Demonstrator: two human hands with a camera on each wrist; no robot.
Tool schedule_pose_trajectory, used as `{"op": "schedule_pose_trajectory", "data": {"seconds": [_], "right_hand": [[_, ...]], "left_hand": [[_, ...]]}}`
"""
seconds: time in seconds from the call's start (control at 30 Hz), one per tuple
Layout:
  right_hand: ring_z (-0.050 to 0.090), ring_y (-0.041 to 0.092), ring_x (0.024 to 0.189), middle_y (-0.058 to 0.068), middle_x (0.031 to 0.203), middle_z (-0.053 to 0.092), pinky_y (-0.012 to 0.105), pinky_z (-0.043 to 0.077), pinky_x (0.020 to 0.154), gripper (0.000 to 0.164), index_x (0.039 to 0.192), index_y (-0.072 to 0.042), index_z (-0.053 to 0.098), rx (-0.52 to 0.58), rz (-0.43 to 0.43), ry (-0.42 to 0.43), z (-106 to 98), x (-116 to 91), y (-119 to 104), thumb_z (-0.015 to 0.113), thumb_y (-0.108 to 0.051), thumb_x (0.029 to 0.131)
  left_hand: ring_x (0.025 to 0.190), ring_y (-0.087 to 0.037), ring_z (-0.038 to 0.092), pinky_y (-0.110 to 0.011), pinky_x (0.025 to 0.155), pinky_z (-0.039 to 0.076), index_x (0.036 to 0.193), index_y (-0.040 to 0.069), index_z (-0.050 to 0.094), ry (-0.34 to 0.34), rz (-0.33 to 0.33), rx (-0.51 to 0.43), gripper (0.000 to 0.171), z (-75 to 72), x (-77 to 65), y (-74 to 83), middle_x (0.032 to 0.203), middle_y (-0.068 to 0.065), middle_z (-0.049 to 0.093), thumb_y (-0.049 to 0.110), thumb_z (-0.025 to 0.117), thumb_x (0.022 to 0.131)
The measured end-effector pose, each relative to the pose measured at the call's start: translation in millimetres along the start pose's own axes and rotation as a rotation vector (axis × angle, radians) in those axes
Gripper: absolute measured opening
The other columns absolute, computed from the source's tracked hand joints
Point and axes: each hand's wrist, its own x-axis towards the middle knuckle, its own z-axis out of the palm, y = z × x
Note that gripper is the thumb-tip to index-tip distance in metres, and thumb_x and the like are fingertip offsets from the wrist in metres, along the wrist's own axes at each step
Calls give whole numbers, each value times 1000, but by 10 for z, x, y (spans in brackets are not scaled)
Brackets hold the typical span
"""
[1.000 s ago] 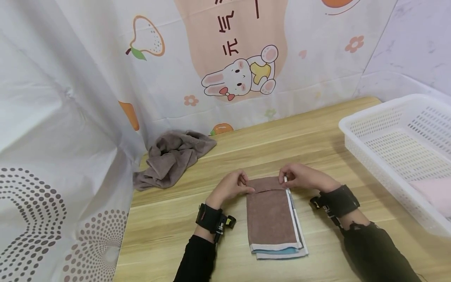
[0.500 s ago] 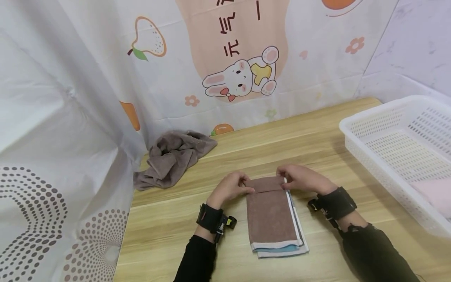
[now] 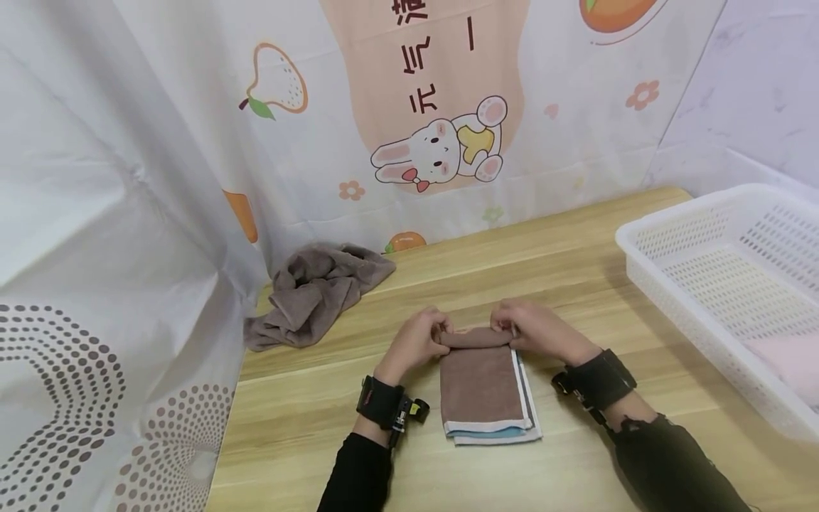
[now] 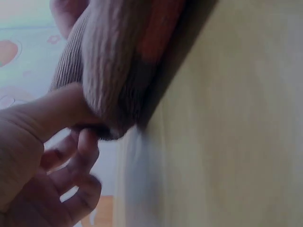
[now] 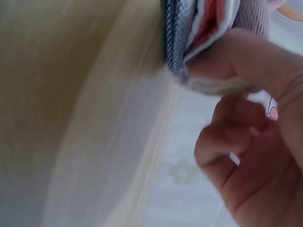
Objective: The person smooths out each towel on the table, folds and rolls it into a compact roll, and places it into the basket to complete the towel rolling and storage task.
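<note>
A folded brown towel (image 3: pixel 481 387) with white edging lies on the table, and a blue layer peeks out at its near end. Its far end is turned over into a thick roll. My left hand (image 3: pixel 417 339) pinches the roll's left end, thumb and fingers curled round it. At the other end, my right hand (image 3: pixel 536 330) grips the roll in the same way. In the right wrist view the right thumb presses into the layered end of the towel (image 5: pixel 179 47). The left wrist view shows the left thumb against the ribbed brown cloth (image 4: pixel 106 61).
A crumpled grey-brown cloth (image 3: pixel 320 288) lies at the table's back left, by the curtain. On the right stands a white perforated basket (image 3: pixel 678 295) with a pink cloth (image 3: pixel 783 363) inside. The printed curtain (image 3: pixel 294 185) hangs along the back edge.
The towel's far end has gone from a flat fold to a thicker roll, and its flat part is shorter. My right hand has shifted slightly left; both hands keep their hold.
</note>
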Motion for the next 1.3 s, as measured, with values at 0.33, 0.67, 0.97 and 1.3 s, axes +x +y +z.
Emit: {"op": "schedule_pose_trajectory", "data": {"seconds": [0.33, 0.67, 0.97, 1.3], "right_hand": [[46, 6, 70, -7, 79, 51, 19, 42, 60, 38, 80, -26, 69, 88, -81, -102, -55, -49, 16, 69, 10, 67], [51, 10, 79, -2, 89, 61, 22, 46, 66, 10, 97, -16, 79, 403, -39, -273, -178, -139, 26, 75, -19, 88], [50, 5, 69, 1, 79, 57, 23, 46, 59, 21, 87, -8, 65, 429, 47, -207, -35, -135, -10, 83, -12, 77], [52, 11, 79, 1, 93, 61, 24, 46, 67, 42, 113, 2, 69, 265, 88, -270, -89, -93, 74, 79, -27, 84]], "left_hand": [[72, -6, 57, -20, 65, 49, 85, 20, 73, -103, -9, -46, 30, -110, -65, 13, 86, 7, 61, -9, 75, 76], [69, -3, 54, -17, 63, 45, 93, 8, 77, -298, -54, -70, 23, -234, -164, 212, 91, 0, 73, -2, 56, 95], [57, -5, 40, -19, 56, 34, 81, 8, 74, -375, -103, -192, 22, -167, -234, 169, 67, 4, 57, 20, 65, 97], [85, -10, 60, -24, 78, 51, 117, 3, 64, -301, -172, -135, 47, -165, -152, 156, 97, -1, 65, 26, 84, 81]]}}
